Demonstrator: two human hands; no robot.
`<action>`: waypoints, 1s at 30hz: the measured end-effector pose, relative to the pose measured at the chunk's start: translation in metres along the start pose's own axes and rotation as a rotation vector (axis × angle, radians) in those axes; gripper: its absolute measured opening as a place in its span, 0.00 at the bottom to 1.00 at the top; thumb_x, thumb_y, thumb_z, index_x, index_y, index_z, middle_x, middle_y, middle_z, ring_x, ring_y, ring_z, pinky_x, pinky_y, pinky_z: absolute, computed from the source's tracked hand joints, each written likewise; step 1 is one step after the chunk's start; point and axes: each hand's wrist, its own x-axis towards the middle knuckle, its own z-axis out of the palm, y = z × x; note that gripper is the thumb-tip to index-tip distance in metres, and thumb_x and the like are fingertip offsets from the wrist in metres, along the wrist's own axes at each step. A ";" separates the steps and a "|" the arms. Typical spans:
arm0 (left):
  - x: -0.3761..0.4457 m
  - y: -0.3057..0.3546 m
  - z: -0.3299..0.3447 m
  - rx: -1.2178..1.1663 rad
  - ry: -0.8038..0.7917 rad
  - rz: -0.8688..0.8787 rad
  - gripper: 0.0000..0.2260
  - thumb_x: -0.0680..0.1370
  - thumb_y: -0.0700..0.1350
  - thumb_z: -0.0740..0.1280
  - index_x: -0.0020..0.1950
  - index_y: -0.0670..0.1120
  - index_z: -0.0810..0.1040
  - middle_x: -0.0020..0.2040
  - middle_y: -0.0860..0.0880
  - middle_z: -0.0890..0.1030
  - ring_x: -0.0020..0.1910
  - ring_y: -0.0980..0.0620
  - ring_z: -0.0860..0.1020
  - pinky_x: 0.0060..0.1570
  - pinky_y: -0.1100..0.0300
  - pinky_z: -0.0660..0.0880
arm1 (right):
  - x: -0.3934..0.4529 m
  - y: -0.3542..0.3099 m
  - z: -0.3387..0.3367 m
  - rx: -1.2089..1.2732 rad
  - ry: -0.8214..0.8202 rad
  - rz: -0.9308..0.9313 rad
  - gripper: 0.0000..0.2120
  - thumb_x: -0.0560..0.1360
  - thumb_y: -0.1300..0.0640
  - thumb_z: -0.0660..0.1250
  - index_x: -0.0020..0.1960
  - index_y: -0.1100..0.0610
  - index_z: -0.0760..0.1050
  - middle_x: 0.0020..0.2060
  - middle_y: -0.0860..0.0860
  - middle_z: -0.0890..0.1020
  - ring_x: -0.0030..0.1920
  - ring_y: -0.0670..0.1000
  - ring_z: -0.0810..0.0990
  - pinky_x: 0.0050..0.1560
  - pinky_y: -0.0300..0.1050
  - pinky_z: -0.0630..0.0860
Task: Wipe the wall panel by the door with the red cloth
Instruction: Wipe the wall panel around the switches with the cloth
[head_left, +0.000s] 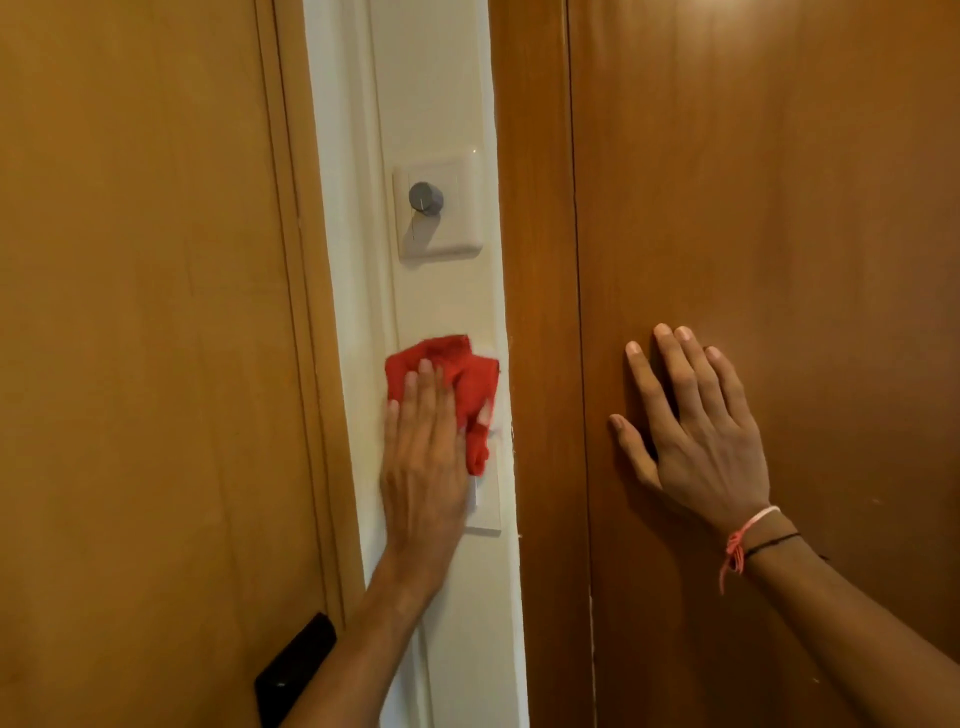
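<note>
A narrow white wall panel (447, 301) runs vertically between two brown wooden surfaces. My left hand (423, 457) presses a crumpled red cloth (457, 374) flat against the panel, over a white switch plate (485, 512) whose lower corner shows beside my wrist. The cloth bunches out above and to the right of my fingers. My right hand (696, 431) lies flat with fingers spread on the wooden panel (779, 234) to the right, holding nothing.
Above the cloth sits a white dimmer plate (462, 228) with a grey round knob (426, 197). The wooden door (145, 312) fills the left side, with a black handle plate (296, 670) at its lower edge. A wooden frame strip (535, 260) borders the panel's right.
</note>
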 end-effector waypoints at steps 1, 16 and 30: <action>-0.013 0.005 0.002 0.002 -0.027 0.036 0.28 0.82 0.55 0.52 0.77 0.40 0.61 0.77 0.41 0.64 0.77 0.41 0.62 0.74 0.40 0.64 | -0.001 0.000 -0.001 -0.003 0.000 -0.001 0.35 0.83 0.39 0.53 0.83 0.58 0.55 0.82 0.61 0.57 0.82 0.62 0.57 0.81 0.61 0.58; -0.011 0.011 0.008 0.095 -0.018 -0.031 0.29 0.79 0.52 0.60 0.77 0.40 0.62 0.77 0.39 0.64 0.77 0.39 0.61 0.74 0.39 0.64 | 0.001 -0.002 -0.001 -0.051 -0.013 -0.005 0.36 0.83 0.38 0.51 0.83 0.57 0.53 0.83 0.61 0.55 0.83 0.62 0.55 0.81 0.61 0.58; -0.029 -0.010 0.009 0.125 -0.050 0.130 0.30 0.79 0.55 0.58 0.78 0.43 0.60 0.78 0.41 0.63 0.77 0.40 0.60 0.75 0.40 0.62 | -0.001 -0.002 0.000 -0.048 -0.003 -0.005 0.35 0.83 0.38 0.52 0.83 0.57 0.52 0.83 0.61 0.55 0.83 0.61 0.54 0.81 0.60 0.58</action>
